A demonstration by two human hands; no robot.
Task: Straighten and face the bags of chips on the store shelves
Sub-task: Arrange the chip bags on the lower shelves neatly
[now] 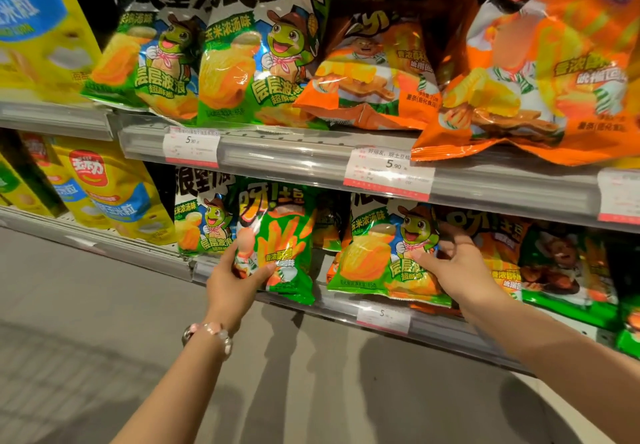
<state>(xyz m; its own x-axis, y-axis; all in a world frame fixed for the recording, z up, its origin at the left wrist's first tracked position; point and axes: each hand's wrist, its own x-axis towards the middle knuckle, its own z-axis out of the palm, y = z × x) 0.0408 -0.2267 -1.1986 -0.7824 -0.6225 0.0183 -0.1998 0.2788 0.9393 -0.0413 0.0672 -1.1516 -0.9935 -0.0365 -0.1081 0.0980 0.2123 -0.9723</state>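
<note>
Lots of loud packaging here: green fries bag with orange sticks, green-and-white turtle bags with yellow chips and black lettering, orange bags on the right, yellow bags with blue labels, and white-and-pink price tags on grey shelves.

I see two shelves. The top shelf holds green turtle bags and orange bags. The low shelf holds more chip bags.
</note>
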